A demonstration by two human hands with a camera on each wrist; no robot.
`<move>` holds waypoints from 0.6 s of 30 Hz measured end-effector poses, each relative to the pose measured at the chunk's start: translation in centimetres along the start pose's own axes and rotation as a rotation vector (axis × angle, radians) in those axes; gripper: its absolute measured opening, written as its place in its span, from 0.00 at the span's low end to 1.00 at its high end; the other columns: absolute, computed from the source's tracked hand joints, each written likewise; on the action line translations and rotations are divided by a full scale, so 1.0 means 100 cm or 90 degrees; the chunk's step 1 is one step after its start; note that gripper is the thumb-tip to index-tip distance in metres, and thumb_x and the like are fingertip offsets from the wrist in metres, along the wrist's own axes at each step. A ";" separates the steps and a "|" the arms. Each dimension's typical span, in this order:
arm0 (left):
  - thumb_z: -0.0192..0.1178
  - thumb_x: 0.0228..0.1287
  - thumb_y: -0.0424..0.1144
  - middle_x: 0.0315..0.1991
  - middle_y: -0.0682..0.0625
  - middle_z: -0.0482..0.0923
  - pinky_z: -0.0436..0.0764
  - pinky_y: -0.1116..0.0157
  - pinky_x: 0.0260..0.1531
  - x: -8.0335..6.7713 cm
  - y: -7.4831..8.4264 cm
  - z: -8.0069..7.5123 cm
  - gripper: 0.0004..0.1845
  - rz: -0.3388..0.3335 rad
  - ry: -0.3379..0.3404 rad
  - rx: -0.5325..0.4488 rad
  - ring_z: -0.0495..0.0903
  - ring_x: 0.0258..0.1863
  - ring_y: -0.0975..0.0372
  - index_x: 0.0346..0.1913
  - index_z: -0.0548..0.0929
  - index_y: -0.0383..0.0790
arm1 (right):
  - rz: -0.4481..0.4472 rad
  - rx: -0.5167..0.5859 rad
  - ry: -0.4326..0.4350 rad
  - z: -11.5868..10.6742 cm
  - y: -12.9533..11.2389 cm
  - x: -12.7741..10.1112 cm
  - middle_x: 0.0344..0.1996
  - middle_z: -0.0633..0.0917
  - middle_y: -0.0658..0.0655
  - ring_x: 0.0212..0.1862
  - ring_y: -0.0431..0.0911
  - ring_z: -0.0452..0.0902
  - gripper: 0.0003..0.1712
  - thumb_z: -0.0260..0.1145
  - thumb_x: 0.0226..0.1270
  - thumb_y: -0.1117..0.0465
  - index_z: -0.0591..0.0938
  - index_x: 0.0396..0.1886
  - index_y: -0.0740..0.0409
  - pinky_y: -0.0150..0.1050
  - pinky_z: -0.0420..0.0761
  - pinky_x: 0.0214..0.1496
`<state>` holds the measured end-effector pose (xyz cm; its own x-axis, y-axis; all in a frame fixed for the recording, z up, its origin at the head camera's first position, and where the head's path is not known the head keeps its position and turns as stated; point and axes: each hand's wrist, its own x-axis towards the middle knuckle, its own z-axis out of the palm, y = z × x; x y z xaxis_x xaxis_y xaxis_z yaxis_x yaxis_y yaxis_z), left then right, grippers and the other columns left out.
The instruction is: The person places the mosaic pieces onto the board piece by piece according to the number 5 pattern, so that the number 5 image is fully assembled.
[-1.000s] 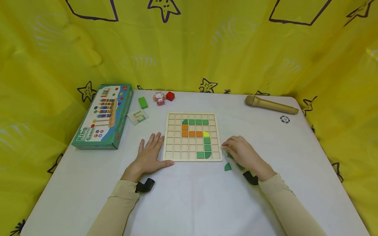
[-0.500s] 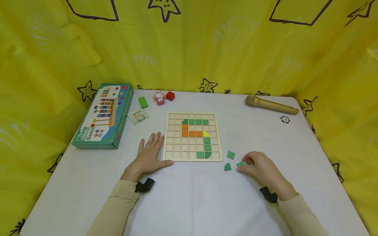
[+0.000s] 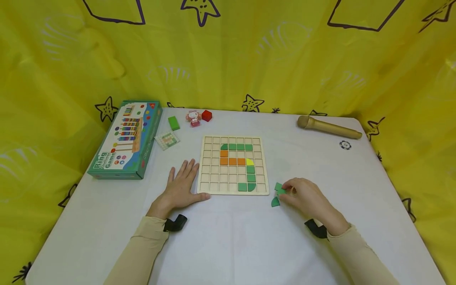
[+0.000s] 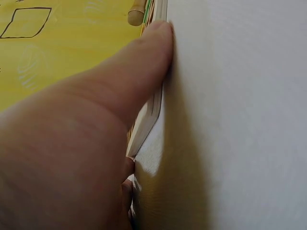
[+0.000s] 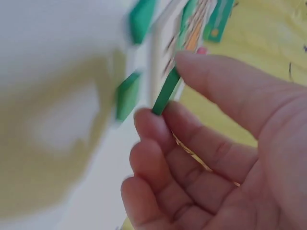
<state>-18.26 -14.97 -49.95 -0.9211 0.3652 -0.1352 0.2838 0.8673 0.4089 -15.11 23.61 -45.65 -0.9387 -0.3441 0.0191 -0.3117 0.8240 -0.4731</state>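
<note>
A wooden grid board [image 3: 213,188] lies mid-table, holding green, orange and one yellow tile. My left hand [image 3: 185,184] rests flat on the table beside the board's left edge. Its thumb [image 4: 144,57] lies against the board's near edge [image 4: 149,112]. Just right of the board, my right hand [image 3: 285,192] pinches a green tile [image 3: 281,191] between thumb and fingers and holds it slightly off the table. The right wrist view shows that tile [image 5: 166,91] edge-on in the pinch. A green square tile [image 3: 277,185] and a green quarter-round tile [image 3: 275,202] lie on the table beside it.
A green game box [image 3: 124,140] sits at the left, with a pattern card [image 3: 166,140] next to it. A green block [image 3: 173,123], pink figurine [image 3: 193,117] and red block [image 3: 206,115] stand at the back. A wooden stick [image 3: 329,126] and a small black disc [image 3: 345,145] lie back right. Yellow cloth walls surround the table.
My right hand drew back from the board's right edge to the loose green tiles, took one, and now carries it left toward the board. The left hand stayed put.
</note>
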 end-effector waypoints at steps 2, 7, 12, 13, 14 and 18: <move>0.61 0.54 0.71 0.78 0.44 0.38 0.27 0.44 0.67 0.000 0.000 -0.001 0.60 -0.002 0.000 0.001 0.32 0.76 0.51 0.78 0.48 0.36 | -0.031 0.020 -0.026 0.004 -0.011 0.013 0.27 0.80 0.46 0.32 0.42 0.73 0.10 0.75 0.57 0.60 0.85 0.35 0.59 0.41 0.75 0.35; 0.61 0.54 0.70 0.78 0.43 0.38 0.27 0.44 0.67 -0.001 -0.001 -0.003 0.60 -0.001 0.002 -0.004 0.32 0.76 0.51 0.77 0.48 0.35 | -0.116 0.016 -0.058 0.025 -0.044 0.046 0.27 0.80 0.45 0.32 0.42 0.73 0.11 0.76 0.56 0.58 0.85 0.33 0.58 0.40 0.75 0.38; 0.61 0.53 0.71 0.78 0.43 0.39 0.27 0.44 0.67 -0.001 0.000 -0.001 0.60 0.001 0.003 -0.017 0.32 0.76 0.51 0.77 0.49 0.36 | -0.173 -0.015 -0.074 0.044 -0.071 0.068 0.28 0.81 0.45 0.34 0.42 0.73 0.09 0.75 0.57 0.57 0.85 0.32 0.56 0.38 0.76 0.39; 0.61 0.53 0.71 0.78 0.44 0.39 0.27 0.44 0.67 -0.001 0.000 0.000 0.60 0.001 0.002 -0.017 0.32 0.76 0.51 0.77 0.49 0.36 | -0.186 -0.025 -0.072 0.047 -0.074 0.071 0.28 0.81 0.45 0.35 0.42 0.74 0.09 0.75 0.57 0.57 0.85 0.32 0.55 0.38 0.76 0.40; 0.61 0.53 0.71 0.78 0.44 0.38 0.27 0.44 0.67 -0.001 0.001 0.000 0.60 0.001 0.001 -0.016 0.32 0.76 0.51 0.77 0.49 0.36 | -0.201 -0.035 -0.066 0.049 -0.077 0.074 0.28 0.81 0.45 0.35 0.42 0.74 0.08 0.75 0.57 0.57 0.85 0.31 0.55 0.38 0.76 0.41; 0.60 0.53 0.72 0.78 0.44 0.38 0.28 0.43 0.67 0.000 0.001 -0.001 0.60 -0.001 0.000 -0.011 0.32 0.76 0.51 0.77 0.49 0.36 | -0.241 -0.059 -0.052 0.054 -0.082 0.082 0.28 0.82 0.46 0.35 0.43 0.74 0.08 0.76 0.56 0.59 0.84 0.30 0.55 0.39 0.75 0.42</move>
<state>-18.22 -14.96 -49.85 -0.9213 0.3642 -0.1362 0.2781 0.8619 0.4239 -19.49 11.58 -46.38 -0.7413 -0.6629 0.1056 -0.6489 0.6675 -0.3651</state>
